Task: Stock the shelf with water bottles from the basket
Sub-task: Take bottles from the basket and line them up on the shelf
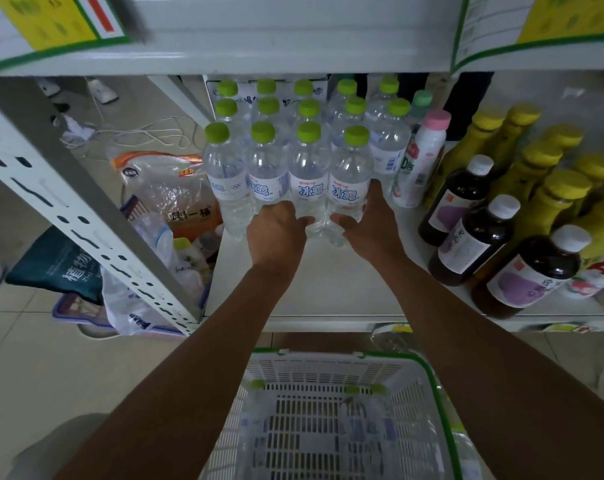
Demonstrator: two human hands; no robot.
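progress: late stage, by my read. Three rows of water bottles (307, 168) already stand on the shelf (328, 289); front row has four, the row behind has five.
left: basket (331, 420) looks nearly empty; a few clear bottles seem to lie low in or beside it, too blurred to count.
left hand (276, 233): grip closed around the base of a front-row bottle, second or third from left.
right hand (373, 223): grip wrapped on the rightmost front bottle (349, 188), standing upright on the shelf.
materials: thin clear ribbed plastic, matte green screw caps, glossy blue-white labels. Basket is white perforated plastic with a green rim. Shelf is smooth white painted metal.
neighbours: dark juice bottles (467, 233) to the right, well apart from the hands.
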